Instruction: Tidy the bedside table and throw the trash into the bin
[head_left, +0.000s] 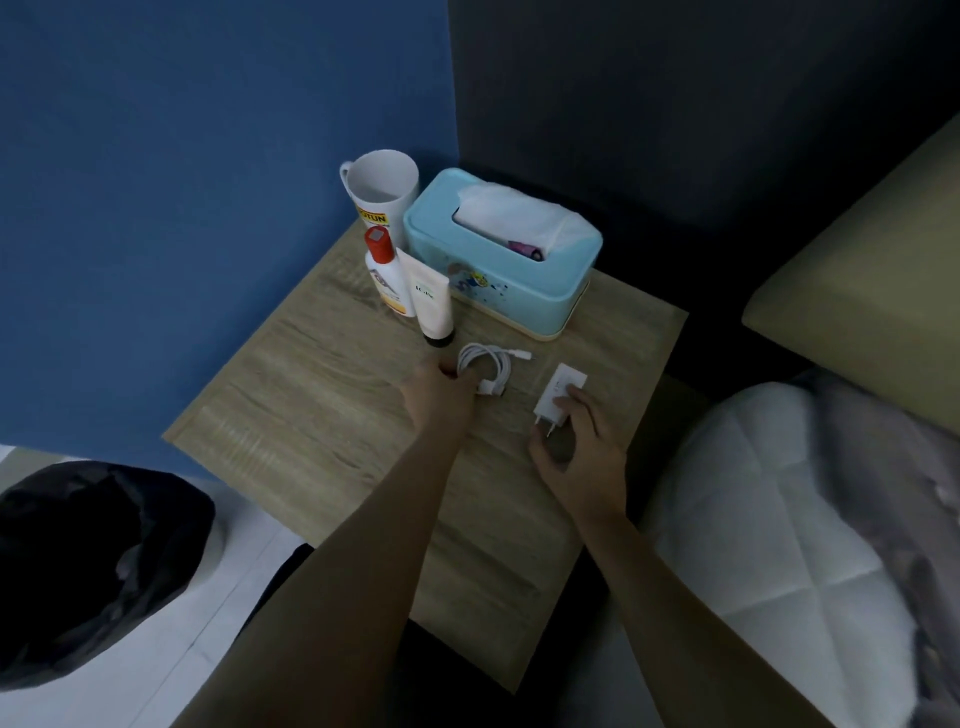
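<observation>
On the wooden bedside table (322, 415) lies a coiled white charging cable (485, 366), and my left hand (441, 389) grips the coil at its near left side. To its right a white charger plug (558, 397) lies with its prongs pointing toward me; my right hand (574, 447) holds it between thumb and fingers. The bin (98, 561), lined with a black bag, stands on the floor at the lower left.
At the back of the table stand a white mug (382, 195), a red-capped white bottle (387, 273), a cream tube (431, 301) and a light blue tissue box (504, 260). A bed with a white and grey quilt (810, 545) lies to the right, a blue wall behind.
</observation>
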